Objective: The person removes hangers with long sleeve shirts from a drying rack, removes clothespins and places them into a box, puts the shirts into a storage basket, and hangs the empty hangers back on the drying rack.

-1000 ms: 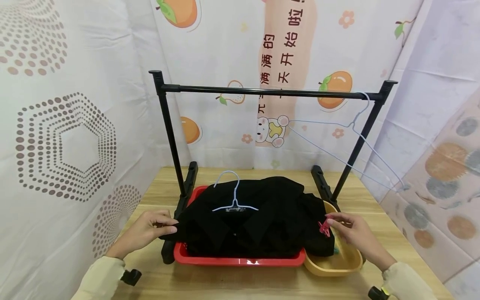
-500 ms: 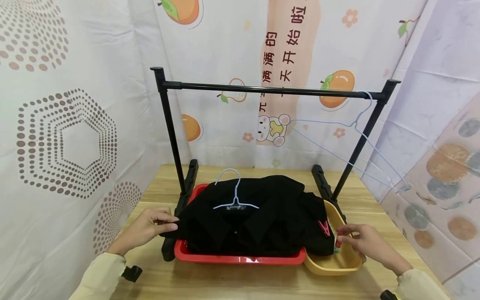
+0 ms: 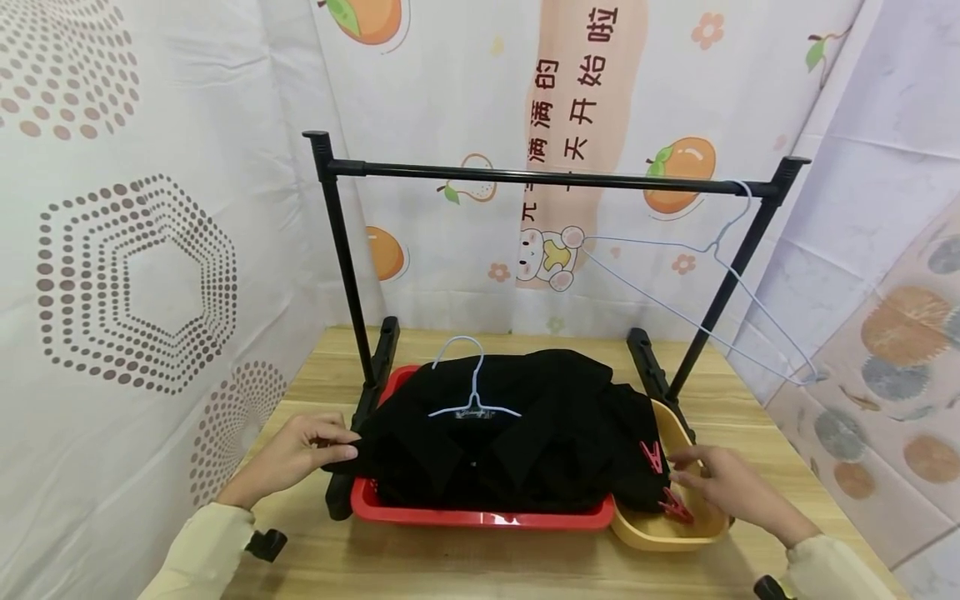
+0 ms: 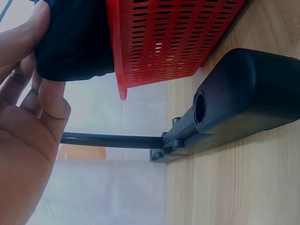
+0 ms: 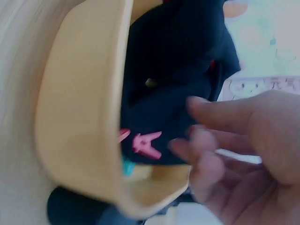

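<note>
A black collared shirt [image 3: 555, 450] lies bunched in a red basket [image 3: 480, 518], its right-hand part draped over a yellow bin [image 3: 670, 546]. A light-blue hanger [image 3: 476, 383] pokes out at its collar. My left hand [image 3: 311, 450] pinches the shirt's left end between thumb and fingers; the left wrist view shows this dark cloth [image 4: 77, 42] beside the basket wall. One pink clothespin [image 3: 651, 457] sits on the right-hand cloth. A second red-pink clothespin [image 3: 677, 506] is lower, at the cloth's edge; whether it grips cloth I cannot tell. My right hand [image 3: 727, 483] hovers over the bin, fingers loosely bent, holding nothing.
A black rack [image 3: 555, 177] stands behind the baskets, its feet flanking them. Another blue hanger [image 3: 712, 247] dangles from the bar's right end. Something teal [image 5: 128, 167] lies inside the yellow bin. Printed curtains enclose the wooden table [image 3: 450, 567].
My right hand first moved away from the upper clothespin with another one in its fingers, then let that one go at the cloth's lower edge. The left hand keeps its pinch on the shirt.
</note>
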A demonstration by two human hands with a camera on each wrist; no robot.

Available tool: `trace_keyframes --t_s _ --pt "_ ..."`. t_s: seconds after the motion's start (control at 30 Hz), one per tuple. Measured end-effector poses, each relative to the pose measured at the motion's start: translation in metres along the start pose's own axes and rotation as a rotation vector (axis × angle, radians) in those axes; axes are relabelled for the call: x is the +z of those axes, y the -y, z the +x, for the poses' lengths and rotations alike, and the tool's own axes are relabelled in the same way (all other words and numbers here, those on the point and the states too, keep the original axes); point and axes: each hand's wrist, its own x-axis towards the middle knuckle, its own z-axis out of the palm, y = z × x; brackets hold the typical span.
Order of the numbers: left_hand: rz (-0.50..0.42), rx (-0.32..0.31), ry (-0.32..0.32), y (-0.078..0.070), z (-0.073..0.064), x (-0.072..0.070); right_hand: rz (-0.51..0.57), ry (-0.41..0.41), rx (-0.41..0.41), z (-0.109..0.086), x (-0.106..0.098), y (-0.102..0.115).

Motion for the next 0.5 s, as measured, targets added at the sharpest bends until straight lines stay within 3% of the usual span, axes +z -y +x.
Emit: trace_keyframes --t_s 0.1,0.2,0.33,0.5 --pt "0.006 -0.01 0.0 0.0 -0.001 0.0 -0.086 -0.153 -0.096 0.008 0.003 0.02" --pt "0.015 -0.022 -0.002 -0.001 -0.002 -0.001 -0.085 -0.24 -0.208 0.016 0.01 0.042" --pt "0.03 -0.035 -0.007 -0.001 -0.002 -0.001 -0.065 -0.272 -0.4 0.027 0.023 0.066" --pt "0.07 -0.044 -0.005 -0.003 0.0 -0.001 -0.077 -0.276 -0.57 0.038 0.039 0.077"
